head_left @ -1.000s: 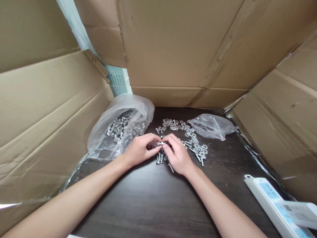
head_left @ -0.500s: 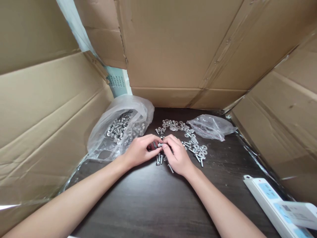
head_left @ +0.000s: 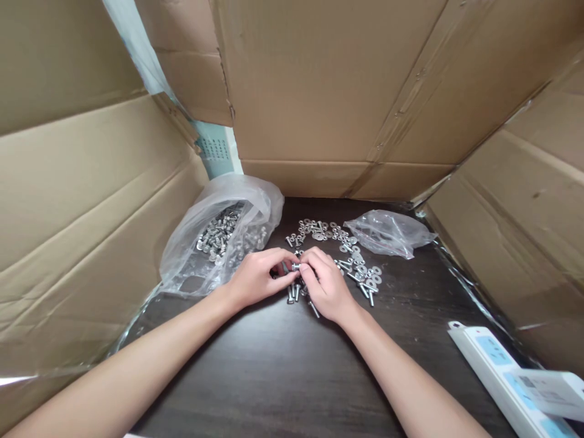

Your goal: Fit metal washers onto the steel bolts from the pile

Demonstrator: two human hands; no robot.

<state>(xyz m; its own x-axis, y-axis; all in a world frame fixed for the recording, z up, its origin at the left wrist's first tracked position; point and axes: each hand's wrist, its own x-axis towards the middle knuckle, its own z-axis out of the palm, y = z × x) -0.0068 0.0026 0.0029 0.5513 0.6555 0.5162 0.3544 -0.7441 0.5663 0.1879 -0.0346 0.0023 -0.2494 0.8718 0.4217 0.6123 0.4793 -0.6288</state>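
A small metal bolt (head_left: pixel 295 267) lies sideways between my two hands, pinched at both ends. My left hand (head_left: pixel 265 277) closes its thumb and fingers on its left part, and my right hand (head_left: pixel 325 284) grips its right part. Whether a nut or washer sits on it is too small to tell. Under and just in front of the hands lie loose bolts (head_left: pixel 297 293). Beyond and to the right, washers (head_left: pixel 375 278), nuts and more bolts are spread over the dark table (head_left: pixel 255 377).
An open clear plastic bag (head_left: pixel 182 267) full of metal fasteners stands at the left. A flat plastic bag (head_left: pixel 387 234) lies at the back right. A white power strip (head_left: pixel 488 365) is at the lower right. Cardboard walls (head_left: pixel 319 91) surround the table.
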